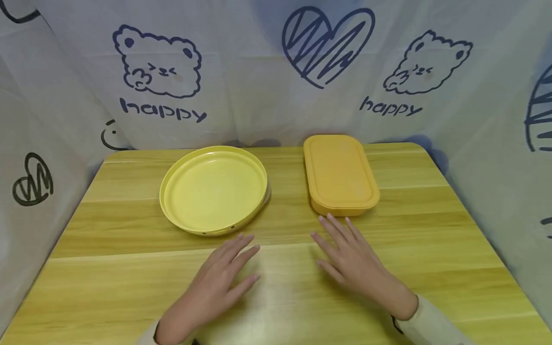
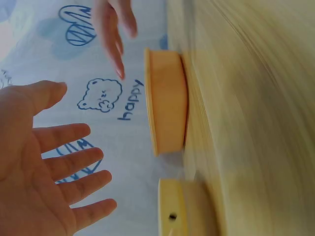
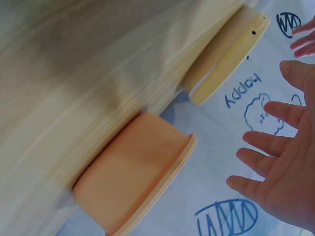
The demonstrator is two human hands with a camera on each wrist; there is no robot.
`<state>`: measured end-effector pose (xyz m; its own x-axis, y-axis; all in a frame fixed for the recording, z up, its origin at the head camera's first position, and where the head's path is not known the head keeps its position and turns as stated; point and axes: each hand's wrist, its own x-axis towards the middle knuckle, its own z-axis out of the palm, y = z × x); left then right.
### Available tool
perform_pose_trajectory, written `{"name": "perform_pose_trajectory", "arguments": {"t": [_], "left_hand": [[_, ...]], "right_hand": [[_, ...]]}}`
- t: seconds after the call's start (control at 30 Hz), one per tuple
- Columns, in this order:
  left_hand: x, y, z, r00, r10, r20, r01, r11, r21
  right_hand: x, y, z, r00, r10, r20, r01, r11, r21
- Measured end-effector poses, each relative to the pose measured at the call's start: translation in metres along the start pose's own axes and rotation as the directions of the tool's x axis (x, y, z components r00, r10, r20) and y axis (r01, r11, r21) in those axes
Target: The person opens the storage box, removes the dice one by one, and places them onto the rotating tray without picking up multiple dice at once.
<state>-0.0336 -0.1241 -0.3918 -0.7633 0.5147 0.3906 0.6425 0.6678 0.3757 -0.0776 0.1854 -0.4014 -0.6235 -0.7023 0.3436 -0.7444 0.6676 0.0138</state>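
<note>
Above the near half of the desk (image 1: 282,297), the left grip (image 1: 215,287) and the right grip (image 1: 360,266), both bare hands, are spread: fingers extended and parted, thumbs turned inward toward each other, nothing held. Both wrist views show the palms unoccupied. The left grip is just short of the tray (image 1: 215,194), fingertips near its front edge. The right grip has its fingertips near the front end of the box (image 2: 168,101); the head view sets them close against its outline, but the wrist views show the hand apart from it. The tray, yellow, round and shallow, sits left of centre toward the back of the desk; its side carries small dark dots above a paler lower part, and whether this is one piece or a stack cannot be told. The box, orange and rectangular, stands to the right, well apart from the tray, its lid (image 1: 340,165) on; contents not visible. Judged from position, the step in hand is an approach or a pause ahead of contact. Any next move would call for lowering the fingers to the tray's rim or the box's sides; which one is undetermined. Beyond the desk, at the back and both sides, hangs a pale patterned cloth (image 1: 258,86).
</note>
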Motion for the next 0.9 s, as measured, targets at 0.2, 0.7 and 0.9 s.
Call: {"name": "perform_pose_trajectory", "arguments": {"t": [0.2,0.7,0.9], "left_hand": [[0.026,0.009,0.009,0.974,-0.195,0.118,0.226,0.899,-0.375],[0.13,-0.006,0.081,0.772,-0.575,0.271,0.471,0.23,-0.852],[0.162,-0.008,0.108,0.696,-0.645,0.316,0.486,0.098,-0.868]], "right_hand": [[0.009,0.027,0.003,0.993,0.049,-0.107,-0.044,0.998,0.055],[0.035,0.129,-0.009,0.855,0.511,0.087,-0.509,0.795,0.329],[0.031,0.154,-0.006,0.775,0.613,0.155,-0.601,0.636,0.484]]}}
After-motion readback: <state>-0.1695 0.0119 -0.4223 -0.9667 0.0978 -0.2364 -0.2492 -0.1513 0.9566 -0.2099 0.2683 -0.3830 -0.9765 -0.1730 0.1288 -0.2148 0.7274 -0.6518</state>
